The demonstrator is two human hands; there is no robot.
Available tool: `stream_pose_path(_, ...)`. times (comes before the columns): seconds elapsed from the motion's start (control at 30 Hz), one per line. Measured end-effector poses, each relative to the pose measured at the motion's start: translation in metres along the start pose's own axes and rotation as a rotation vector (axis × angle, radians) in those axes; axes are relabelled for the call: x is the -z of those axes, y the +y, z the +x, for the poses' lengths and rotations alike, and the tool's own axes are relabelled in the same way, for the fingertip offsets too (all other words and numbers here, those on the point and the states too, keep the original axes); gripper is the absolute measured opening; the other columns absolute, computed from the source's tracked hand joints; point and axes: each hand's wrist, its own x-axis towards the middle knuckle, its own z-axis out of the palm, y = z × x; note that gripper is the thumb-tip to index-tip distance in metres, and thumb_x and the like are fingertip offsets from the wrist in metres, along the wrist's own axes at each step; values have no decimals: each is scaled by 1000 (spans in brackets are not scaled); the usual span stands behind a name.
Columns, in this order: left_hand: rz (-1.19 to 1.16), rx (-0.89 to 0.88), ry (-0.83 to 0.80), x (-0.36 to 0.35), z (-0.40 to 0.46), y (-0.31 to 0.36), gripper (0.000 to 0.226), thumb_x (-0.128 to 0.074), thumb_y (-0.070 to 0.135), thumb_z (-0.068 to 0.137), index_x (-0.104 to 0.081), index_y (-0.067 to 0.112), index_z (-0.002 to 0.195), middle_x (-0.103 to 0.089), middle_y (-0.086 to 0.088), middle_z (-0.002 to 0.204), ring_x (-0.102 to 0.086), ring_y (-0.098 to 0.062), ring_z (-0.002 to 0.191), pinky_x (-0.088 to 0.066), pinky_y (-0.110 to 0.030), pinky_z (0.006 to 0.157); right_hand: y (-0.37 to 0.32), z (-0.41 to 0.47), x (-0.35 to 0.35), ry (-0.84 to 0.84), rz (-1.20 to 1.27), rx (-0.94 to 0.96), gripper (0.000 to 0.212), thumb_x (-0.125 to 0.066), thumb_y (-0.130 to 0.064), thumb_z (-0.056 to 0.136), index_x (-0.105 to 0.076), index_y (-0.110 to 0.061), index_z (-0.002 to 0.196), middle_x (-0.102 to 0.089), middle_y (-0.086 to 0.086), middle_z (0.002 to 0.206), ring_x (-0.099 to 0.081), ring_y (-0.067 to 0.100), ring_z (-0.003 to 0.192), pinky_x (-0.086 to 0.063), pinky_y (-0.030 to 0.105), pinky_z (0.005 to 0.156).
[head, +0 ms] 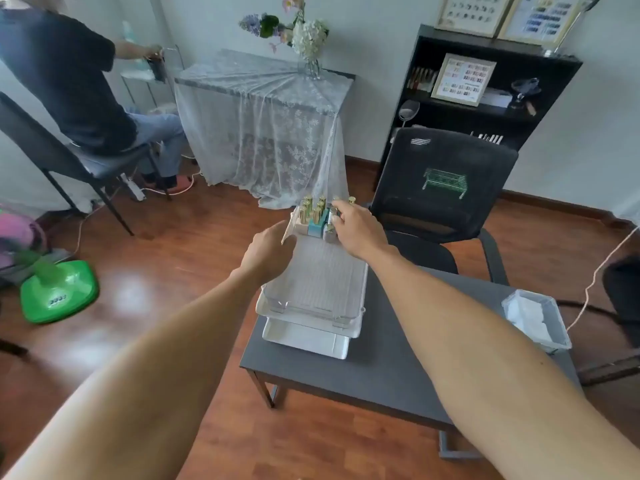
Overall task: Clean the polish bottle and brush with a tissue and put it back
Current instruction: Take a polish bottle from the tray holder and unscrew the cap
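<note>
Head view: right hand (356, 230) hides bottles (313, 211) (grip unclear); left hand (268, 252) grip unclear too.

No text can be read anywhere. The framed charts (464, 79) on the shelf (568, 64) at one o'clock show only blurred colour swatches, and the mark on the green fan base (59, 292) at nine o'clock is too smeared to make out.

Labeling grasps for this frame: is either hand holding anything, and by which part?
Right hand is on the gold-capped polish bottles in the tray; a closed grip cannot be told. Left hand touches the tray's left edge; grip unclear.
</note>
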Motion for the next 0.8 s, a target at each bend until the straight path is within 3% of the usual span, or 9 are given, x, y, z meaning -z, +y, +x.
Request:
stream_pose_path(0.13,-36,88,-29,-9,-1,-9,41,-45,32,105,-59,25,142,-71,-8,127,-63,-37,116,-53,-52,98,-4,6,-3,1,5,-9,26,-44,-28,111,-59,-20,131,-73,9,119,-68,30,106,-60,48,80)
stream_pose_path(0.2,-54,103,-35,-14,-2,-13,46,-40,29,105,-54,24,149,-69,-12,134,-63,-37,117,-53,-52,99,-5,9,-5,0,17,-25,23,-46,-28,111,-59,-20,128,-74,9,118,-69,29,105,-60,47,81)
stream_pose_path(0.3,-66,93,-25,-19,-2,-17,45,-35,24,106,-54,21,148,-69,-15,131,-63,-38,110,-54,-49,93,-5,14,-7,-13,27,-44,20,-48,-27,110,-60,-17,123,-74,10,119,-69,30,105,-60,50,85)
stream_pose_path(0.63,-77,85,-31,-20,-1,-18,48,-34,23,107,-51,24,152,-68,-13,132,-63,-37,113,-54,-52,97,-6,17,-6,9,78,-101,17,-52,-25,109,-63,-14,112,-73,10,110,-69,28,98,-60,51,85)
stream_pose_path(0.73,-46,107,-58,-14,0,-15,45,-37,22,105,-56,18,145,-67,-15,134,-61,-39,117,-53,-52,100,-3,8,-1,54,133,-118,16,-51,-27,109,-62,-16,111,-73,6,110,-70,26,97,-61,51,82)
stream_pose_path(0.8,-27,102,-44,-9,0,-10,32,-43,23,104,-60,14,130,-68,-12,125,-61,-37,114,-51,-45,98,-1,2,4,89,194,-126,14,-52,-28,109,-62,-18,109,-74,4,106,-70,24,95,-62,50,80)
